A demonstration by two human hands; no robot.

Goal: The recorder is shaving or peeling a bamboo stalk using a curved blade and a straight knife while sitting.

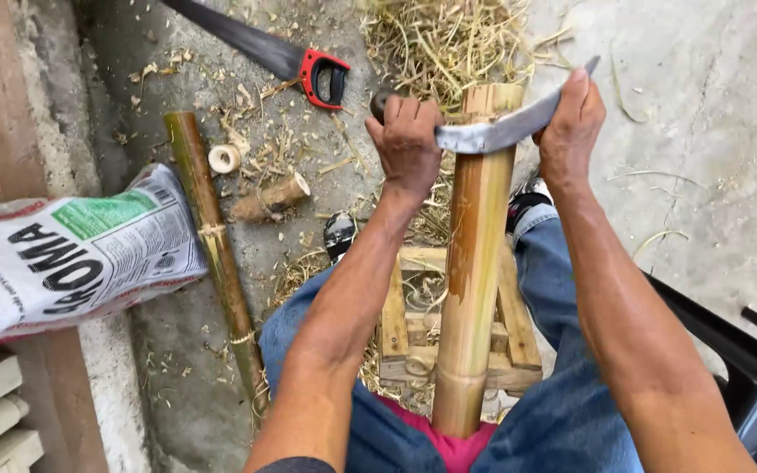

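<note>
A thick bamboo pole runs lengthwise straight away from the person, resting on a small wooden stool between the knees, its far end under the blade. A curved knife lies crosswise on that end. The left hand has its fingers wrapped tight on the handle, and the right hand presses the blade's tip; both are equally near.
</note>
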